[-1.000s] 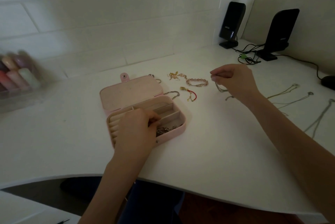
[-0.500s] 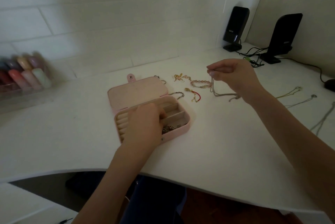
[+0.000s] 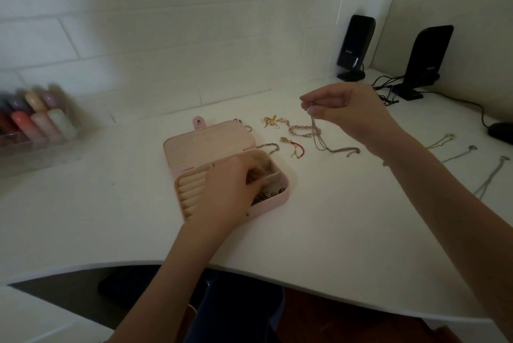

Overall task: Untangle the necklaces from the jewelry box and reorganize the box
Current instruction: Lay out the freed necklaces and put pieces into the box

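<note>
A pink jewelry box (image 3: 191, 192) lies open on the white desk (image 3: 319, 231), its lid (image 3: 208, 145) folded back. My left hand (image 3: 230, 190) reaches into the box's compartments with curled fingers; what they touch is hidden. Dark chain pieces (image 3: 268, 195) lie in the front compartment. My right hand (image 3: 349, 115) pinches a thin silver necklace (image 3: 319, 140) above the desk; its lower end trails on the surface. Behind the box lie a gold piece (image 3: 270, 122), a pink beaded bracelet (image 3: 301, 130), a red cord charm (image 3: 295, 147) and a short silver chain (image 3: 268, 147).
Several thin necklaces (image 3: 458, 152) are laid out on the desk at right. Two black speakers (image 3: 355, 45) (image 3: 427, 59) with cables stand at the back right, a dark mouse (image 3: 499, 131) beside them. A clear case of coloured bottles (image 3: 36, 123) sits at the left.
My right hand has risen and lifted the silver necklace, so most of it now hangs from my fingers. My left hand stays in the box, fingers working.
</note>
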Motion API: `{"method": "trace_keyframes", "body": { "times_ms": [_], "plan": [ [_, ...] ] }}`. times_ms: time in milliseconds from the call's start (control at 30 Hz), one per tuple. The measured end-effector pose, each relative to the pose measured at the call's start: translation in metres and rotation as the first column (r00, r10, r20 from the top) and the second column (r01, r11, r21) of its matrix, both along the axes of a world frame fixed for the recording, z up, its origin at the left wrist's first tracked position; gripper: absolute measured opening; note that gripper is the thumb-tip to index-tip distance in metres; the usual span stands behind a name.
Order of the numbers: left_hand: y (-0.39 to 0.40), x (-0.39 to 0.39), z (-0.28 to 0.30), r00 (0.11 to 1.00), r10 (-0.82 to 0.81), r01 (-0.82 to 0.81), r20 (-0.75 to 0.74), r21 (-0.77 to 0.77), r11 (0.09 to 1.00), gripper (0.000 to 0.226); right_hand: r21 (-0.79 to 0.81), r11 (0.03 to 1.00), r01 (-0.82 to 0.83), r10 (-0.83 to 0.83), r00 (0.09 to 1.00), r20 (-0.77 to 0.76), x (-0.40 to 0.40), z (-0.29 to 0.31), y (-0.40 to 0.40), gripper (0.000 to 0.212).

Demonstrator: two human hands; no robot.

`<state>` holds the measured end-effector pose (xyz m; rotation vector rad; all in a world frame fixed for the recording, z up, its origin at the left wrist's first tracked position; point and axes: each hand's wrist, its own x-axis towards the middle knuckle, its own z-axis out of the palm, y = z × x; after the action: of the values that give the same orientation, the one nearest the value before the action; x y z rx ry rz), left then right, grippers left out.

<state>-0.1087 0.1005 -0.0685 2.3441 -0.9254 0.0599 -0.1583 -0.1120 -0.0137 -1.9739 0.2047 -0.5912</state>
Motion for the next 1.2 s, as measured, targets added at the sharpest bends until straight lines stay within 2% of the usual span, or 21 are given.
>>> {"method": "trace_keyframes", "body": {
  "times_ms": [133, 200, 233, 267, 333, 433, 500, 600, 667, 800, 933, 1100, 1200],
  "plan": [
    [-0.009, 0.002, 0.022, 0.992, 0.068, -0.094, -0.104, -0.269, 0.959, 0.042, 0.0, 0.996, -0.085, 0.085, 0.996, 0.002, -0.005, 0.011, 0.013, 0.028],
    [-0.025, 0.006, 0.027, 0.958, -0.088, 0.005, -0.273, -0.291, 0.957, 0.057, 0.023, 0.993, -0.12, 0.119, 0.992, 0.05, -0.006, 0.017, 0.02, 0.026],
    [-0.034, 0.007, 0.027, 0.916, -0.185, 0.073, -0.355, -0.306, 0.949, 0.056, 0.03, 0.991, -0.133, 0.13, 0.988, 0.084, -0.007, 0.02, 0.024, 0.024],
    [-0.041, 0.009, 0.023, 0.875, -0.273, 0.138, -0.399, -0.335, 0.932, 0.046, 0.037, 0.99, -0.136, 0.131, 0.984, 0.12, -0.007, 0.022, 0.025, 0.023],
    [-0.047, 0.008, 0.018, 0.839, -0.347, 0.183, -0.419, -0.385, 0.905, 0.012, 0.089, 0.99, -0.106, 0.089, 0.979, 0.184, -0.007, 0.024, 0.025, 0.02],
    [-0.038, 0.005, 0.023, 0.807, -0.355, 0.089, -0.471, -0.498, 0.863, 0.025, 0.325, 0.942, -0.088, 0.009, 0.971, 0.238, -0.005, 0.017, 0.015, 0.018],
    [-0.024, 0.006, 0.03, 0.783, -0.337, 0.018, -0.523, -0.522, 0.853, 0.024, 0.524, 0.839, -0.147, 0.012, 0.968, 0.251, -0.001, 0.008, 0.01, 0.019],
    [0.002, 0.008, 0.037, 0.736, -0.376, 0.091, -0.564, -0.467, 0.879, 0.021, 0.729, 0.639, -0.244, -0.007, 0.946, 0.323, 0.006, -0.005, 0.009, 0.018],
    [0.016, 0.01, 0.038, 0.75, -0.345, 0.112, -0.565, -0.406, 0.907, 0.019, 0.76, 0.596, -0.26, -0.039, 0.936, 0.351, 0.009, -0.009, 0.008, 0.018],
    [0.028, 0.011, 0.038, 0.751, -0.288, 0.031, -0.595, -0.403, 0.914, 0.011, 0.703, 0.675, -0.222, -0.045, 0.94, 0.34, 0.012, -0.012, 0.008, 0.017],
    [0.026, 0.007, 0.032, 0.765, -0.241, -0.021, -0.597, -0.397, 0.918, 0.006, 0.638, 0.735, -0.231, 0.029, 0.95, 0.311, 0.01, -0.016, 0.017, 0.017],
    [0.027, 0.005, 0.027, 0.928, -0.036, -0.035, -0.372, -0.183, 0.983, 0.002, 0.539, 0.797, -0.271, 0.163, 0.957, 0.239, 0.004, -0.022, 0.037, 0.016],
    [0.031, 0.004, 0.025, 0.972, 0.023, -0.026, -0.233, -0.01, 1.0, 0.008, 0.523, 0.799, -0.297, 0.212, 0.953, 0.216, 0.002, -0.024, 0.048, 0.015]
  ]
}}
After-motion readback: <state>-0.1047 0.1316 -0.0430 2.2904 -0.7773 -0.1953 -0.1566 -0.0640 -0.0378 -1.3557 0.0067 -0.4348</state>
